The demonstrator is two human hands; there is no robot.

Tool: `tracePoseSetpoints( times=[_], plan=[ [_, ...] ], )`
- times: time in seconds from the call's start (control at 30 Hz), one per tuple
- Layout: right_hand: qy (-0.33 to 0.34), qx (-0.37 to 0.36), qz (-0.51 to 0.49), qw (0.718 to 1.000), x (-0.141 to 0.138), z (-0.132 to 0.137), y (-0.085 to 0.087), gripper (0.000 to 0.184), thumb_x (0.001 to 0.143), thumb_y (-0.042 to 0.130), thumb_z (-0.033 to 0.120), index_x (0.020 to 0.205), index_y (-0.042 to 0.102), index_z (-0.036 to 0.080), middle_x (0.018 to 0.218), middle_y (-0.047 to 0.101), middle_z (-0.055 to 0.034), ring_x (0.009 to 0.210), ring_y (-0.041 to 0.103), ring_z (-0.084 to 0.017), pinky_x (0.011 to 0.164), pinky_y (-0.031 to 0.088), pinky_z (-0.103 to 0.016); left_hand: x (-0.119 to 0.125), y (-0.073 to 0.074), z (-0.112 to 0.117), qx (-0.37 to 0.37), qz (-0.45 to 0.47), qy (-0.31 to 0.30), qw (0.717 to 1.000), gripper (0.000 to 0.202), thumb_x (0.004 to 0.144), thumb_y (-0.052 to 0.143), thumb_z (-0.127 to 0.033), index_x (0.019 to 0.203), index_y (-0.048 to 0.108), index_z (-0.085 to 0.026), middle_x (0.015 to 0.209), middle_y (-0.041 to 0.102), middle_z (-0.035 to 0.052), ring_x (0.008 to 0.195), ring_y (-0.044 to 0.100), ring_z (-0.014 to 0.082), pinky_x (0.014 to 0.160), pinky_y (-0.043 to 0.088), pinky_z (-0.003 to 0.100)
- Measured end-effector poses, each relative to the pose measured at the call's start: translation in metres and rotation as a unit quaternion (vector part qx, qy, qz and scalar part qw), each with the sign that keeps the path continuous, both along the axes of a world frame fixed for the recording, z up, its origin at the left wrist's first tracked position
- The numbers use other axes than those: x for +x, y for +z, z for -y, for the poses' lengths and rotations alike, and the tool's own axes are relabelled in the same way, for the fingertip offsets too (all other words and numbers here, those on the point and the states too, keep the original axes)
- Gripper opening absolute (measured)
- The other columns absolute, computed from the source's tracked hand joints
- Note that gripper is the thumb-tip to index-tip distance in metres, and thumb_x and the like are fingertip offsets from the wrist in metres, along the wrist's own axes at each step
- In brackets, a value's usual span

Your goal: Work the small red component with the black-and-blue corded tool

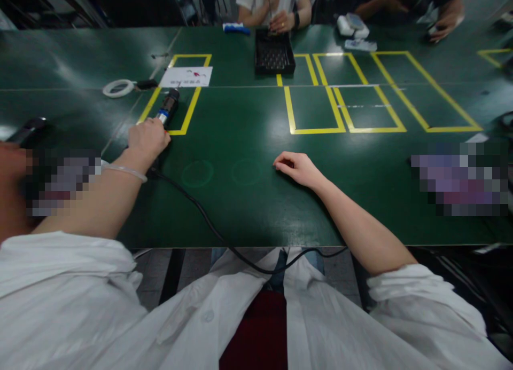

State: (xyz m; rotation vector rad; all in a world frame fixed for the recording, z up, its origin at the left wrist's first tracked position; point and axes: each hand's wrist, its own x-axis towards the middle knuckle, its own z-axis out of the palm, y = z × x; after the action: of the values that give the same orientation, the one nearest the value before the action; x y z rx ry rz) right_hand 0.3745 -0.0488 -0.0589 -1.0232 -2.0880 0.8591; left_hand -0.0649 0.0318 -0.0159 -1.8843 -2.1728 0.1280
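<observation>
My left hand [147,141] is closed round the grip of a corded tool [168,106] that lies on the green table [240,199], its black and blue barrel pointing away into a yellow taped rectangle. The tool's black cable [208,220] runs from under that hand back over the table's near edge. My right hand [295,167] rests on the table to the right, fingers loosely curled under, nothing visible in it.
A white sheet of paper [186,76] and a white ring [118,87] lie beyond the tool. A black tray [274,53] stands at the far side, where other people's hands [281,22] work. Yellow taped boxes [344,92] mark the table's right half.
</observation>
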Motion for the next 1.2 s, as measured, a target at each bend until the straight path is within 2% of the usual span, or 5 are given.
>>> tracePoseSetpoints(
  times=[0.37,0.6,0.9,1.07,1.2],
  plan=[
    [0.002,-0.002,0.008,1.0,-0.001,0.001,0.004,0.019,0.09,0.057,0.03,0.089,0.069,0.015,0.078,0.068,-0.0037,0.068,0.056,-0.015,0.067,0.041,-0.028,0.003,-0.007,0.008,0.052,0.055,0.03,0.997,0.041,0.1,0.032,-0.02,0.133,0.045,0.001,0.084,0.049,0.0045,0.078,0.038,0.0165,0.082,0.035,0.031],
    [-0.001,-0.003,0.005,1.0,-0.002,0.003,0.004,0.021,0.09,0.057,0.033,0.089,0.069,0.016,0.077,0.068,-0.0035,0.067,0.055,-0.015,0.066,0.041,-0.027,-0.009,-0.016,0.004,0.08,0.055,0.051,0.994,0.043,0.102,0.029,-0.024,0.134,0.046,0.001,0.071,0.026,-0.0028,0.068,0.025,0.0142,0.073,0.028,0.027],
    [-0.004,-0.005,0.013,1.0,-0.001,0.002,0.006,0.021,0.09,0.056,0.032,0.089,0.069,0.015,0.078,0.068,-0.0036,0.067,0.054,-0.015,0.067,0.04,-0.027,0.002,-0.011,0.01,0.072,0.011,0.027,0.997,0.043,0.101,0.038,-0.032,0.129,0.048,-0.001,0.089,0.053,0.0045,0.073,0.037,0.0141,0.069,0.026,0.025],
    [-0.003,-0.008,0.01,1.0,-0.001,0.002,0.007,0.021,0.09,0.057,0.032,0.089,0.069,0.015,0.078,0.067,-0.0035,0.067,0.055,-0.015,0.067,0.041,-0.027,0.0,-0.014,0.003,0.109,0.114,0.065,0.985,0.045,0.101,0.036,-0.027,0.135,0.043,0.0,0.086,0.053,0.0044,0.083,0.047,0.0182,0.079,0.031,0.031],
    [-0.003,-0.013,0.009,1.0,-0.001,0.002,0.008,0.02,0.09,0.057,0.032,0.089,0.069,0.016,0.077,0.068,-0.003,0.068,0.056,-0.015,0.066,0.041,-0.027,-0.001,-0.014,-0.001,0.145,0.19,0.104,0.965,0.048,0.102,0.033,-0.029,0.14,0.037,0.001,0.094,0.058,0.0079,0.096,0.053,0.025,0.083,0.031,0.036]
  ],
)
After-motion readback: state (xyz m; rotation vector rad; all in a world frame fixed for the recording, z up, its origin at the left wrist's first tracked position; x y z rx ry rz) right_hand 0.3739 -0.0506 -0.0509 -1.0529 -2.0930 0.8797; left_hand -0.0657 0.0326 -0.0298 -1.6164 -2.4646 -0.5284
